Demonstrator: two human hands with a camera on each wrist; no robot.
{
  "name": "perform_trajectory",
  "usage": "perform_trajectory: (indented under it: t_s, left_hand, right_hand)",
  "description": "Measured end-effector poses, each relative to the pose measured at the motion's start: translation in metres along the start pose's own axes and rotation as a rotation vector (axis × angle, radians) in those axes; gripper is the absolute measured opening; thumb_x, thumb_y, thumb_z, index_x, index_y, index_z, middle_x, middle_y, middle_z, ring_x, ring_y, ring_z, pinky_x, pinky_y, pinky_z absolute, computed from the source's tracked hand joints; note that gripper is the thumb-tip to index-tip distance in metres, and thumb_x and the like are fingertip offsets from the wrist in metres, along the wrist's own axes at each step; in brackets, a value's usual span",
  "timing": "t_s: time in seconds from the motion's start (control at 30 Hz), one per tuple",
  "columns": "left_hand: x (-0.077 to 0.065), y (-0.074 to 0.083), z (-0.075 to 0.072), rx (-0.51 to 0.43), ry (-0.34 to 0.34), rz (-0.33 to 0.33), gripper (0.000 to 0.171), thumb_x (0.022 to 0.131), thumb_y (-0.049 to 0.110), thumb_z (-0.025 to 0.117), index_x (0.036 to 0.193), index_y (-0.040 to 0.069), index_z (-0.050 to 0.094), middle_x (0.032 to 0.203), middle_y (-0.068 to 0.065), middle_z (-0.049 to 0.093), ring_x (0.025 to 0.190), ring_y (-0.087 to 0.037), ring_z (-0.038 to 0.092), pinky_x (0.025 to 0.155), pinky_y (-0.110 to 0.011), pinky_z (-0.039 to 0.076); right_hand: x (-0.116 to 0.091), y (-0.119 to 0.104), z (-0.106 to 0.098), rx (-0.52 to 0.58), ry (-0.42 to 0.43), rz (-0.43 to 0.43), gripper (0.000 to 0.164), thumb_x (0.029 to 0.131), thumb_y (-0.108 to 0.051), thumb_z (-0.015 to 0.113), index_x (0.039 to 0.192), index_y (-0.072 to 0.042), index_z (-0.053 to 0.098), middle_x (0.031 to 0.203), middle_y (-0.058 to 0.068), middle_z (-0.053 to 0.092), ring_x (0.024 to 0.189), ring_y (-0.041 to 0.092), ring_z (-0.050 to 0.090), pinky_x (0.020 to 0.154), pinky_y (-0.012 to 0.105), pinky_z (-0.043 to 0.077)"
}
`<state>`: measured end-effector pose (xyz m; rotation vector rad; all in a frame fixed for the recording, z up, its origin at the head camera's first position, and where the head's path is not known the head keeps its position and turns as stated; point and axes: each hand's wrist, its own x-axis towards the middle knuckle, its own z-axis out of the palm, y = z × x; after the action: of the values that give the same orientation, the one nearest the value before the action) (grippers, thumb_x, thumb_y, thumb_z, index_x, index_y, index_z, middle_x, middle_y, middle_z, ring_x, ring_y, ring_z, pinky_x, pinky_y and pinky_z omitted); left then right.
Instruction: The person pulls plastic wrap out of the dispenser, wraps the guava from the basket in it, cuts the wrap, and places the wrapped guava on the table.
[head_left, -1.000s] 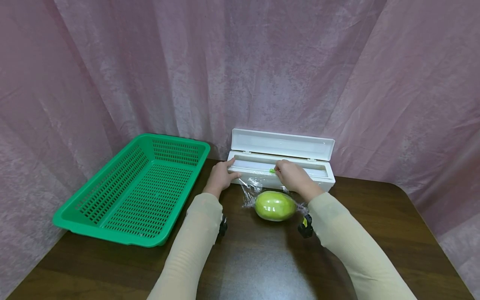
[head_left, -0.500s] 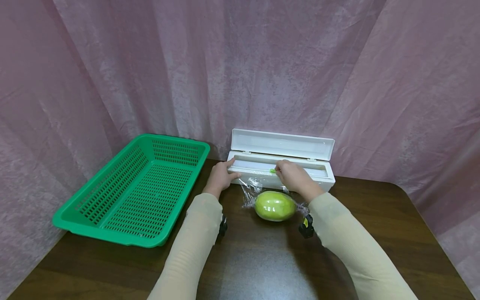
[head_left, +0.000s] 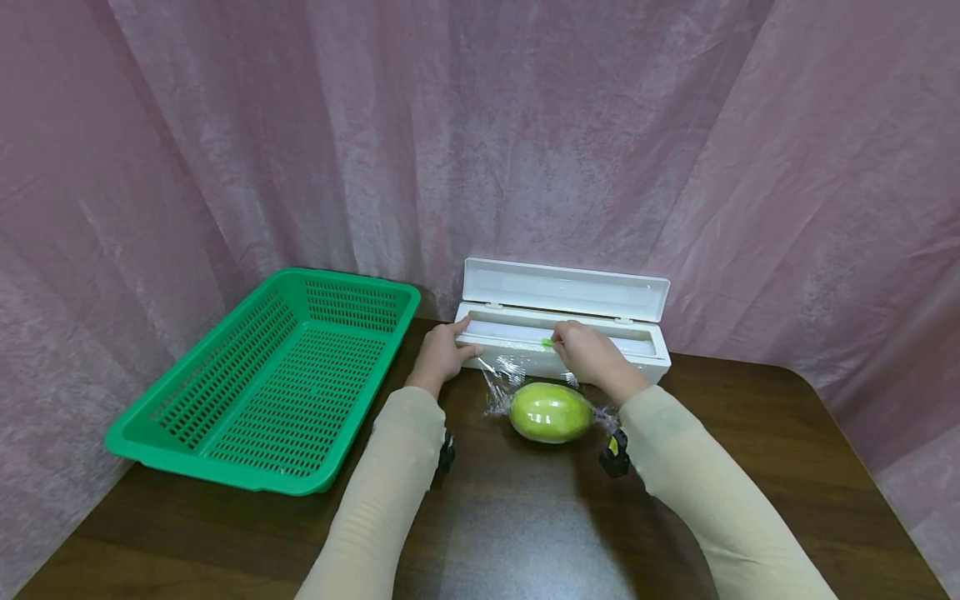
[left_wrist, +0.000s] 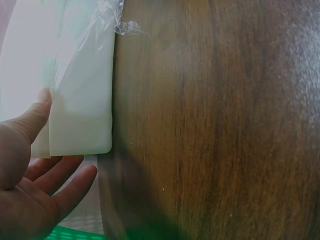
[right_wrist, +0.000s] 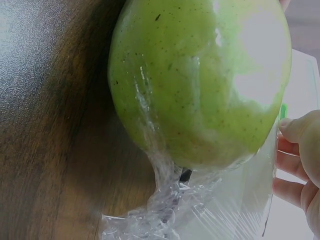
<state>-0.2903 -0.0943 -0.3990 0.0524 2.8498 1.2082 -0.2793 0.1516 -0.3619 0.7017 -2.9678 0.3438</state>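
A white cling film box (head_left: 648, 364) stands on the table with its lid (head_left: 566, 287) raised. My left hand (head_left: 437, 357) holds the box's left end, the thumb on its front edge and other fingers around the end, as the left wrist view shows (left_wrist: 30, 170). With thumb and fingertips, my right hand (head_left: 588, 354) pinches a small green slider (head_left: 547, 342) on the box's front edge. In front lies a green speckled oval fruit (head_left: 550, 412), wrapped in clear film (right_wrist: 170, 200) that bunches at both ends. From its left side the film reaches up to the box.
A green perforated basket (head_left: 405, 304) stands at the left of the brown wooden table (head_left: 510, 517). Pink curtains (head_left: 480, 150) hang behind the table and at both sides. Black wrist cameras are strapped under both sleeves.
The green slider and my right hand have shifted very slightly to the right. The left hand, box and wrapped fruit stay in place.
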Motion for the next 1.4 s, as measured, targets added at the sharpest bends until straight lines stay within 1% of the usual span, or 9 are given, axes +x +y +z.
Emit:
perform_trajectory:
  t_s: [0.3,0.67,0.83,1.03,1.4]
  left_hand:
    - [0.0014,-0.0022,0.0013,0.005,0.0,-0.004,0.068,0.085,0.032,0.069,0.145,0.025,0.037,0.15,-0.003,0.038,0.14,-0.025,0.032,0.109,-0.042,0.036]
    - [0.0002,-0.0016,0.0009,0.005,0.002,-0.009,0.068,0.085,0.032,0.069,0.145,0.025,0.037,0.15,-0.004,0.038,0.14,-0.026,0.032,0.109,-0.042,0.036]
    - [-0.0005,-0.0013,0.0012,-0.004,-0.002,-0.013,0.068,0.086,0.031,0.069,0.145,0.025,0.037,0.151,-0.003,0.037,0.14,-0.026,0.032,0.108,-0.042,0.037]
    - [-0.0007,-0.0006,0.0008,-0.003,-0.005,-0.015,0.068,0.086,0.032,0.068,0.145,0.026,0.037,0.15,-0.004,0.038,0.14,-0.026,0.032,0.106,-0.042,0.04]
    - [-0.0003,-0.0004,-0.0001,-0.001,0.002,0.005,0.068,0.085,0.031,0.069,0.145,0.025,0.037,0.15,-0.005,0.038,0.14,-0.026,0.033,0.108,-0.042,0.038]
  right_hand:
    - [-0.0004,0.0003,-0.0001,-0.01,-0.027,0.01,0.018,0.096,-0.013,0.052,0.107,-0.001,0.061,0.102,0.013,0.064,0.092,0.027,0.062,0.082,0.041,0.053]
    - [-0.0021,0.0017,-0.001,-0.005,-0.03,0.0,0.019,0.096,-0.012,0.052,0.107,0.0,0.06,0.102,0.014,0.063,0.092,0.028,0.062,0.081,0.042,0.053]
    - [-0.002,0.0025,-0.0007,-0.002,-0.04,0.005,0.019,0.096,-0.013,0.051,0.108,0.0,0.06,0.102,0.014,0.063,0.092,0.028,0.062,0.081,0.042,0.053]
    - [-0.0024,0.0027,-0.0019,-0.004,-0.031,-0.003,0.017,0.095,-0.012,0.052,0.106,0.0,0.06,0.099,0.013,0.063,0.09,0.027,0.062,0.08,0.042,0.052]
    - [-0.0027,0.0046,-0.0018,-0.013,-0.021,-0.021,0.016,0.095,-0.01,0.052,0.105,0.001,0.059,0.098,0.013,0.062,0.088,0.026,0.061,0.078,0.041,0.053]
